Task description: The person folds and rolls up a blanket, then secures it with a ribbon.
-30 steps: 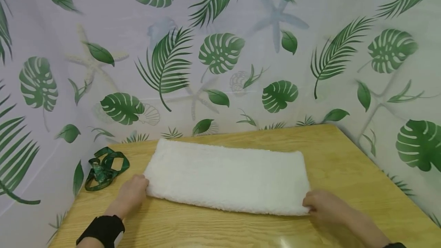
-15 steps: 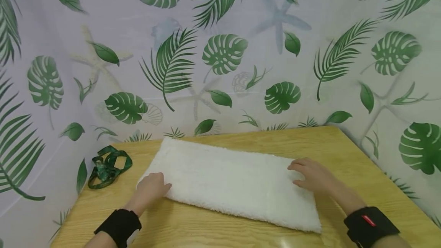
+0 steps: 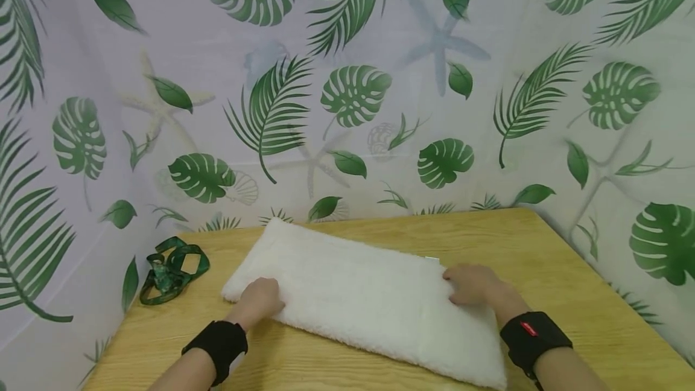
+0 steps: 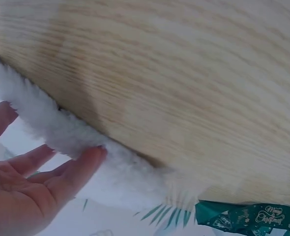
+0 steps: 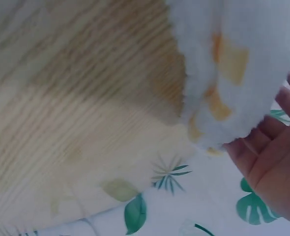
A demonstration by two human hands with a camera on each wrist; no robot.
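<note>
A folded white fluffy towel (image 3: 358, 294) lies slanted across the wooden table, its near right corner toward me. Yellow-orange patches show on its layered end in the right wrist view. My left hand (image 3: 259, 301) rests at the towel's near left edge; in the left wrist view its fingers lie spread and loosely bent against the fluffy edge (image 4: 76, 135). On the right end, my right hand (image 3: 478, 287) touches the towel with relaxed fingers, the thumb apart from them. Just beyond the towel's far edge a small white tag (image 3: 432, 259) pokes out.
A loose tangle of green printed ribbon (image 3: 169, 276) lies at the table's left side. The wooden table (image 3: 488, 228) meets a white leaf-patterned cloth backdrop (image 3: 380, 155) at the back and sides.
Both hands have let go of the towel's near corners and moved inward along it. The towel has turned, its right end swinging toward me. The white tag has come into view.
</note>
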